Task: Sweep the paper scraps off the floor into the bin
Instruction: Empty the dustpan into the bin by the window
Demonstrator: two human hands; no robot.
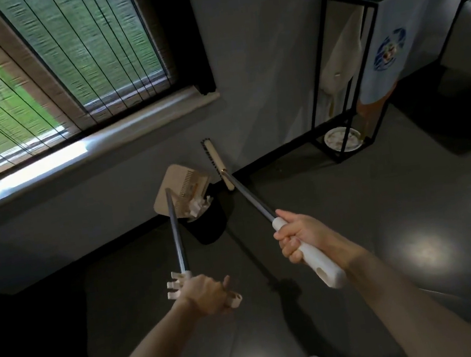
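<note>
The beige dustpan hangs tipped at the frame's centre, its mouth over the dark bin on the floor by the wall. White crumpled paper scraps cluster at the pan's lower edge, above the bin's rim (contact unclear). Just right, the broom, cream-backed with dark bristles, stands nearly on end, its grey shaft slanting toward the lower right.
</note>
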